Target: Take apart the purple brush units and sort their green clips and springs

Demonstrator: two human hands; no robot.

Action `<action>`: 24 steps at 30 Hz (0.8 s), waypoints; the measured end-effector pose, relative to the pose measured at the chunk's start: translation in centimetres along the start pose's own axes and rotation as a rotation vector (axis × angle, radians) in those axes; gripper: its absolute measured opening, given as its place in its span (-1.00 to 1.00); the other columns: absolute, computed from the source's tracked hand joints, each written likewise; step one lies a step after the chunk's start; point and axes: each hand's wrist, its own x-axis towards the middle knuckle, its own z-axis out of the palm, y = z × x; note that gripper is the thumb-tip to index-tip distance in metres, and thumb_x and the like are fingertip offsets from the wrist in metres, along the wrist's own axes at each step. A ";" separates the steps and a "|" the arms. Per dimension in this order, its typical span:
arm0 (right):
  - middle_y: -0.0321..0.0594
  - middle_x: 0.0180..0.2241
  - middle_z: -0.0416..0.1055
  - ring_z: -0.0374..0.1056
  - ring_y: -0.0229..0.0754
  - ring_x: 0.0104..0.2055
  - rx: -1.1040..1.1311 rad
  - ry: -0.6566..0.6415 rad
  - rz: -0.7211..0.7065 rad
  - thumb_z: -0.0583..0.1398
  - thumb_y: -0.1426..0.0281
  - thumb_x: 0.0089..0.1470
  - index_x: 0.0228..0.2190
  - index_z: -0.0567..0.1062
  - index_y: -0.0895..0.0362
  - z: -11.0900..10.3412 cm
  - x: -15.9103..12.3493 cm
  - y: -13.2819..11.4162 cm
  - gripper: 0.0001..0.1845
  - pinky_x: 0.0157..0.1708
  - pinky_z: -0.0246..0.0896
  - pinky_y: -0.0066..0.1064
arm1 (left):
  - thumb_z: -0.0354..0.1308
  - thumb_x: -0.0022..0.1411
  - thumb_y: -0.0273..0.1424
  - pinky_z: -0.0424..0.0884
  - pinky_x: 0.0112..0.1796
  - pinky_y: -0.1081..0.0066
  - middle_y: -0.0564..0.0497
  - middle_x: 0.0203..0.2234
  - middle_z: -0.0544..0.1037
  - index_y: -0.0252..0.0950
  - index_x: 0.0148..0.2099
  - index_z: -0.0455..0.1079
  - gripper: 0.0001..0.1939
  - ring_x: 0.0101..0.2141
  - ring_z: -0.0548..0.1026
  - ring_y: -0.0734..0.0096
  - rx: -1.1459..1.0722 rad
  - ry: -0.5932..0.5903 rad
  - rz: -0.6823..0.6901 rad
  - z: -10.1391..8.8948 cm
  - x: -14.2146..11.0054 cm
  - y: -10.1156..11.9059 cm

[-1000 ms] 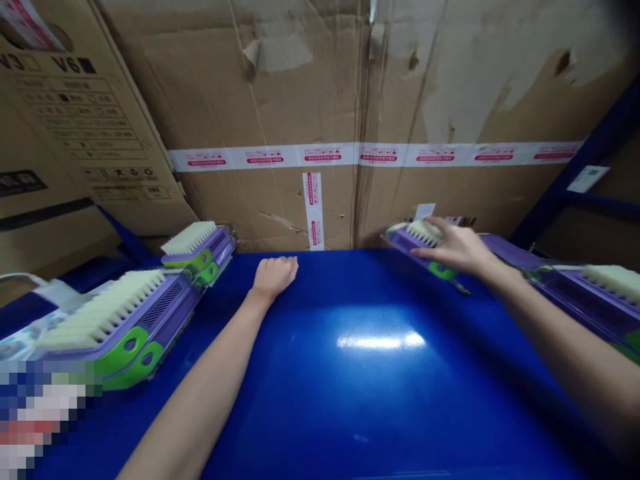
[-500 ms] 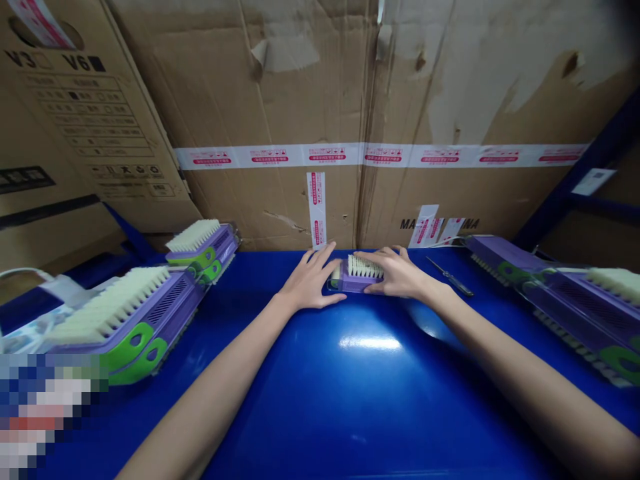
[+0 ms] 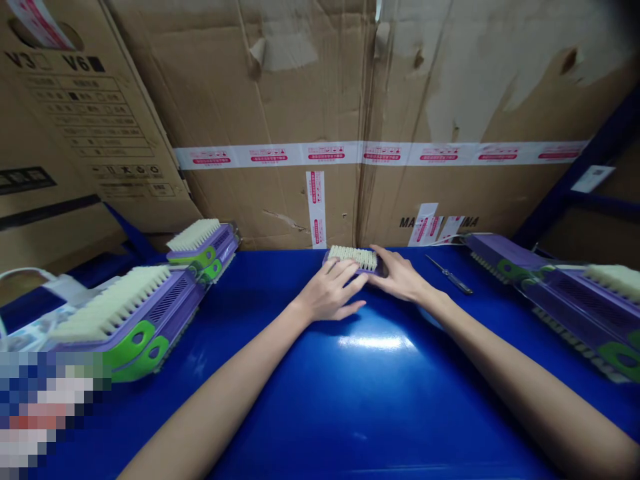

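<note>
A small purple brush (image 3: 353, 257) with cream bristles facing up lies on the blue tabletop, close to the cardboard at the back. My right hand (image 3: 399, 276) grips its right end, forefinger on the far side and thumb on the near side. My left hand (image 3: 331, 291) is in front of the brush, fingers apart, the fingertips reaching its near edge and bristles. Those fingers hide part of the purple body. A thin screwdriver-like tool (image 3: 451, 275) rests to the right of my right hand.
Larger purple and green brushes (image 3: 173, 303) stand at the left, beside a white cable (image 3: 25, 271). More purple brushes (image 3: 565, 290) line the right side. Taped cardboard (image 3: 280, 200) walls off the back of the blue table (image 3: 320, 407).
My left hand has come right and nearer, from the brush's left end to its front. The brush has shifted slightly left and turned, and more bristles show.
</note>
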 end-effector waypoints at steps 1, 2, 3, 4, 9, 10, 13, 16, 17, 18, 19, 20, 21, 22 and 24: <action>0.08 0.15 0.25 0.17 0.17 0.17 0.000 -0.024 -0.039 0.18 -0.02 0.00 0.23 0.13 0.16 0.1 0.0 0.3 -0.12 0.09 0.10 0.01 | 0.00 0.27 -0.14 0.21 0.09 0.01 -0.31 0.04 0.41 -0.38 0.10 0.28 -0.51 0.12 0.30 0.01 0.013 0.003 -0.074 0.1 -0.1 -0.2; 0.09 0.16 0.22 0.15 0.17 0.18 0.012 -0.048 -0.080 0.23 0.01 -0.05 0.24 0.09 0.16 0.1 0.0 0.7 -0.06 0.10 0.09 0.02 | 0.02 0.26 -0.12 0.19 0.10 -0.01 -0.33 0.07 0.38 -0.39 0.12 0.26 -0.48 0.13 0.28 -0.02 0.019 0.002 -0.143 0.2 -0.2 -0.4; 0.09 0.18 0.19 0.14 0.15 0.20 0.031 -0.069 -0.115 0.27 0.05 -0.09 0.25 0.06 0.16 0.1 0.0 1.1 -0.02 0.12 0.07 0.01 | 0.04 0.24 -0.10 0.18 0.11 -0.02 -0.35 0.09 0.35 -0.40 0.14 0.24 -0.44 0.15 0.27 -0.04 0.023 -0.001 -0.200 0.4 -0.4 -0.7; 0.09 0.19 0.16 0.13 0.13 0.20 0.051 -0.084 -0.137 0.29 0.10 -0.12 0.26 0.04 0.15 0.1 0.0 1.5 0.01 0.14 0.06 -0.01 | 0.05 0.23 -0.09 0.17 0.11 -0.02 -0.37 0.11 0.33 -0.41 0.16 0.21 -0.40 0.16 0.25 -0.05 0.029 -0.003 -0.244 0.5 -0.6 -0.9; 0.06 0.12 0.20 0.20 0.11 0.15 0.052 -0.066 -0.117 0.30 0.26 -0.11 0.28 -0.02 0.09 0.0 -0.3 2.4 0.00 0.13 0.09 0.01 | 0.09 0.19 -0.03 0.07 0.16 -0.05 -0.41 0.17 0.25 -0.43 0.22 0.13 -0.28 0.21 0.18 -0.08 0.080 0.008 -0.292 0.8 -1.0 -1.3; 0.05 0.10 0.20 0.20 0.12 0.14 0.029 -0.029 -0.150 0.29 0.28 -0.08 0.28 -0.04 0.07 0.1 -0.4 2.2 -0.01 0.12 0.11 0.03 | 0.10 0.19 -0.02 0.04 0.17 -0.08 -0.41 0.18 0.23 -0.42 0.23 0.12 -0.27 0.22 0.16 -0.09 0.092 0.010 -0.283 0.8 -1.0 -1.3; 0.05 0.10 0.16 0.14 0.19 0.15 -0.087 0.093 -0.301 0.23 0.37 -0.03 0.30 -0.12 0.00 0.5 -0.7 0.9 -0.03 0.09 0.13 0.10 | 0.14 0.14 0.01 -0.06 0.18 -0.16 -0.45 0.22 0.16 -0.41 0.25 0.09 -0.20 0.25 0.08 -0.15 0.138 0.012 -0.252 0.4 -0.8 -1.2; 0.08 0.11 0.13 0.11 0.21 0.14 -0.161 0.126 -0.411 0.18 0.39 0.03 0.31 -0.17 0.00 0.9 -0.9 -0.9 -0.07 0.07 0.15 0.12 | 0.12 0.15 0.00 -0.05 0.17 -0.15 -0.43 0.17 0.24 -0.42 0.24 0.11 -0.22 0.20 0.19 -0.14 0.159 -0.021 -0.236 0.0 -0.8 -1.8; 0.09 0.10 0.13 0.12 0.20 0.13 -0.160 0.123 -0.444 0.18 0.38 0.04 0.31 -0.18 0.00 0.9 -1.0 -1.3 -0.07 0.06 0.16 0.12 | 0.10 0.18 -0.01 0.02 0.15 -0.10 -0.41 0.12 0.32 -0.43 0.22 0.14 -0.26 0.14 0.28 -0.11 0.153 -0.042 -0.228 -0.2 -1.0 -2.2; 0.09 0.10 0.13 0.12 0.19 0.13 -0.151 0.117 -0.474 0.18 0.37 0.04 0.31 -0.20 0.01 0.9 -1.0 -1.7 -0.06 0.06 0.17 0.12 | 0.07 0.19 0.00 0.11 0.11 -0.04 -0.37 0.04 0.39 -0.44 0.19 0.18 -0.29 0.07 0.36 -0.06 0.142 -0.065 -0.216 -0.3 -1.2 -2.6; 0.09 0.10 0.13 0.12 0.18 0.13 -0.139 0.106 -0.500 0.18 0.37 0.04 0.31 -0.21 0.01 0.9 -1.0 -1.9 -0.05 0.06 0.17 0.11 | 0.04 0.21 0.01 0.19 0.05 0.02 -0.35 -0.02 0.45 -0.44 0.16 0.22 -0.31 0.00 0.41 -0.02 0.132 -0.087 -0.202 -0.4 -1.4 -3.1; 0.08 0.11 0.13 0.12 0.17 0.13 -0.125 0.091 -0.518 0.18 0.39 0.03 0.31 -0.23 0.00 0.8 -1.0 -2.0 -0.04 0.07 0.17 0.11 | 0.03 0.20 0.03 0.25 -0.01 0.07 -0.33 -0.08 0.47 -0.44 0.13 0.25 -0.32 -0.06 0.44 0.00 0.124 -0.105 -0.188 -0.4 -1.7 -3.6; 0.07 0.12 0.13 0.12 0.16 0.15 -0.110 0.077 -0.521 0.18 0.40 0.02 0.32 -0.24 -0.01 0.8 -1.0 -1.9 -0.02 0.07 0.16 0.11 | 0.03 0.20 0.04 0.27 -0.06 0.10 -0.32 -0.10 0.48 -0.44 0.10 0.27 -0.33 -0.08 0.44 0.00 0.123 -0.115 -0.180 -0.5 -2.1 -4.0; 0.06 0.13 0.12 0.11 0.15 0.16 -0.097 0.068 -0.508 0.18 0.39 0.02 0.32 -0.26 -0.01 0.7 -1.0 -1.8 -0.01 0.08 0.16 0.10 | 0.04 0.19 0.03 0.28 -0.08 0.10 -0.32 -0.10 0.47 -0.43 0.09 0.28 -0.35 -0.08 0.43 -0.01 0.127 -0.119 -0.186 -0.5 -2.4 -4.4; 0.06 0.15 0.12 0.11 0.15 0.18 -0.083 0.073 -0.445 0.19 0.32 0.03 0.32 -0.27 0.01 0.7 -0.9 -1.3 -0.01 0.09 0.14 0.08 | 0.09 0.19 -0.03 0.26 -0.08 0.09 -0.33 -0.07 0.45 -0.41 0.09 0.27 -0.39 -0.07 0.41 -0.03 0.146 -0.113 -0.230 -0.4 -3.0 -4.9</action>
